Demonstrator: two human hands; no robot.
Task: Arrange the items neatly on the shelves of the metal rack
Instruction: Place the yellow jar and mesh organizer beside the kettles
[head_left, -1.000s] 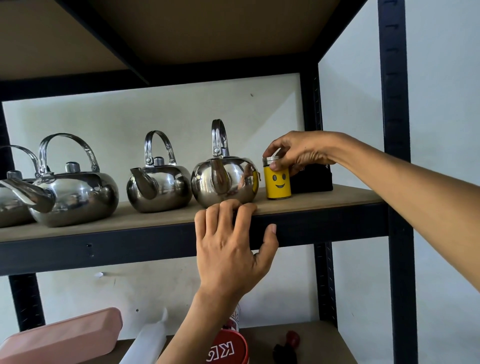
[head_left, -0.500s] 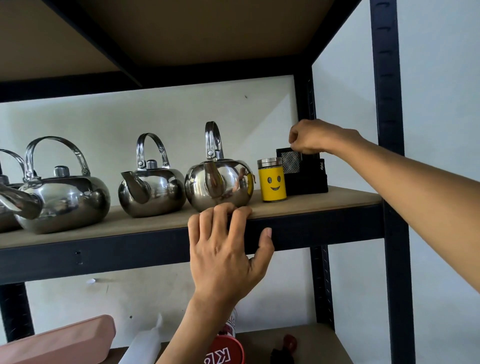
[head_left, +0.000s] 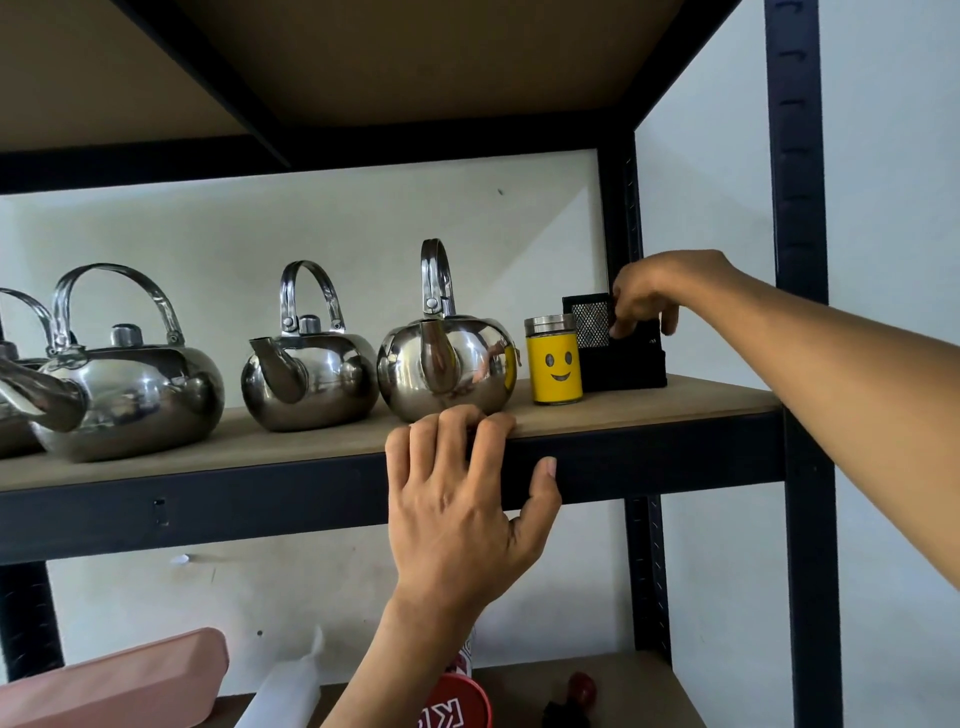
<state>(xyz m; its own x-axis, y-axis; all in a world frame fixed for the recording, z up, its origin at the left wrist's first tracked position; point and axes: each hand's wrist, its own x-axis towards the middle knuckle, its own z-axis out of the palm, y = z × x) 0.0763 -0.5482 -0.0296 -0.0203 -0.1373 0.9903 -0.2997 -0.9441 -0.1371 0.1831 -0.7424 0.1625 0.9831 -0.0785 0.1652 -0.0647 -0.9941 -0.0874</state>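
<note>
**Mesh holder to be squared at the shelf's right end**

The black mesh holder (head_left: 621, 358) stands at the right end of the shelf (head_left: 675, 400), just right of the yellow smiley tin (head_left: 555, 366). Its top edge is pinched in the grip of the right hand (head_left: 657, 296). The shelf's near edge is clasped by the left hand (head_left: 457, 499). The holder is best slid flat and squared without the tin being nudged.

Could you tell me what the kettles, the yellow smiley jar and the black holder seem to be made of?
The kettles look like polished stainless steel: mirror-like reflections. The yellow jar has a silvery metal lid; its yellow body is unclear. The black holder seems metal mesh: a fine grid panel shows.
</note>
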